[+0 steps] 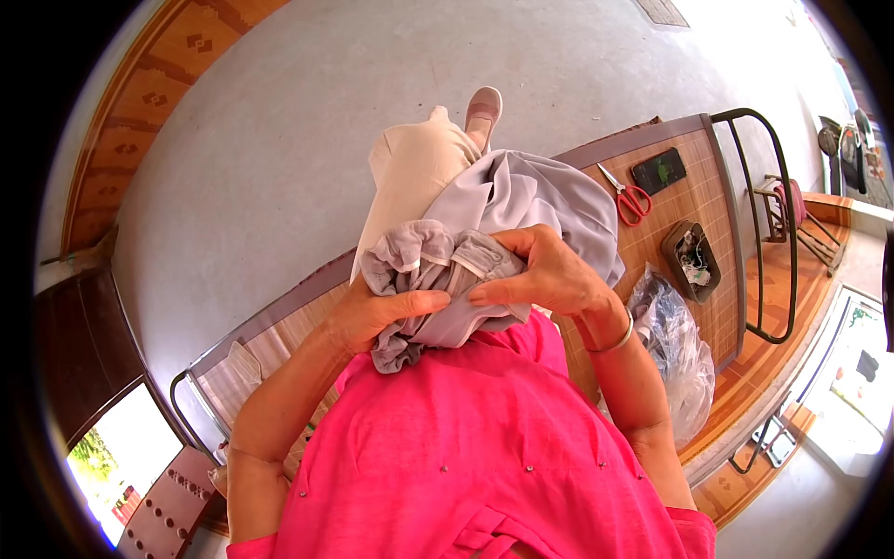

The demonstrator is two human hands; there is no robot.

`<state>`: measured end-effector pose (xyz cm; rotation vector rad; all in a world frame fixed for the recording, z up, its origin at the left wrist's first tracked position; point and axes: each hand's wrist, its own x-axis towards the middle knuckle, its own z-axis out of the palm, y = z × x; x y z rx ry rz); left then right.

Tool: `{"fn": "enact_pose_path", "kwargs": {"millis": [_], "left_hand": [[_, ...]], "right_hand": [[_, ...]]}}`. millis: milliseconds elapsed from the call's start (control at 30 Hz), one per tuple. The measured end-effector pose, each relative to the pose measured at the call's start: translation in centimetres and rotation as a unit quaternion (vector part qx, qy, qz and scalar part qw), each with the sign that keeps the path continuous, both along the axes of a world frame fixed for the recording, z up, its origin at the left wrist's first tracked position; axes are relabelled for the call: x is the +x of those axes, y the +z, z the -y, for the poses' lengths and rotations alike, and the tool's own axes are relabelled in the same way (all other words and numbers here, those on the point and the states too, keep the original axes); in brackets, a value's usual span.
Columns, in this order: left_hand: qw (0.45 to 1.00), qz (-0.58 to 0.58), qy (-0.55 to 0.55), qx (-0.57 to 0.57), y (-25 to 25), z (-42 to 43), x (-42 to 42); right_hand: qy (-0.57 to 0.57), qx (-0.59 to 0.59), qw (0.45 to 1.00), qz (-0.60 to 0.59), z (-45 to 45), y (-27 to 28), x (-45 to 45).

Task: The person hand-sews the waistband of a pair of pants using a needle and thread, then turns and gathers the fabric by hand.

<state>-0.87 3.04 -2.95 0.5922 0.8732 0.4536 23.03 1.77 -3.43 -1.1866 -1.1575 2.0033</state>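
Note:
Bunched grey fabric [442,270] lies over my lap, held up between both hands. My left hand [372,312] grips its left side, thumb pressed on top and fingers hidden beneath the cloth. On the other side my right hand [549,275] pinches the gathered cloth, with its thumb pointing at the left thumb; the two thumb tips are a little apart. A smooth grey length of the cloth [531,191] drapes over my thigh toward the bench.
Red-handled scissors [633,203], a dark phone [659,171] and a small box of odds and ends [692,261] rest on the bamboo-topped bench [694,140]. A clear plastic bag [675,359] sits beside my right arm. The bench has a black metal armrest [792,224].

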Motion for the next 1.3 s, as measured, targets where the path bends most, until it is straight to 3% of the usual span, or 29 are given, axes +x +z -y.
{"fn": "enact_pose_path", "kwargs": {"millis": [133, 233, 333, 433, 533, 633, 733, 933, 1033, 1233, 1300], "left_hand": [[0.998, 0.014, 0.0, 0.057, -0.5, 0.4, -0.1], [0.981, -0.012, -0.009, 0.193, -1.4, 0.8, 0.1], [0.985, -0.078, -0.049, 0.147, -0.4, 0.5, 0.4], [0.994, -0.057, -0.019, 0.093, 0.0, 0.4, 0.7], [1.0, -0.01, 0.027, 0.005, 0.7, 0.1, 0.9], [1.0, 0.0, 0.011, -0.013, 0.4, 0.0, 0.2], [0.999, 0.025, -0.015, 0.026, -0.4, 0.6, -0.2], [1.0, 0.001, -0.001, -0.018, 0.5, 0.4, 0.3], [0.999, 0.027, -0.006, -0.029, 0.0, 0.4, 0.3], [0.979, -0.047, -0.048, 0.194, 0.1, 0.4, 0.3], [0.955, -0.096, -0.084, 0.268, 0.5, 0.0, -0.1]], "right_hand": [[-0.021, 0.01, 0.999, 0.029, 0.1, -0.2, -0.5], [-0.027, 0.033, 0.997, 0.072, 0.1, 0.3, -0.7], [-0.018, 0.054, 0.992, 0.116, 0.2, 0.3, -0.8], [-0.001, 0.048, 0.987, 0.151, 0.1, 0.9, -0.7], [-0.035, 0.02, 0.999, 0.031, 0.5, 0.3, -0.1], [-0.051, -0.023, 0.995, -0.086, 1.0, -0.6, 0.7], [-0.048, -0.029, 0.998, -0.042, 1.0, -1.3, 1.2], [-0.063, -0.052, 0.996, -0.042, 0.8, -0.4, 0.8], [-0.02, 0.038, 0.999, -0.032, 0.9, -0.7, 0.8], [-0.019, 0.017, 0.999, 0.045, 0.9, 1.2, -0.3], [-0.051, 0.082, 0.992, 0.081, 1.0, 1.9, -0.5]]}}
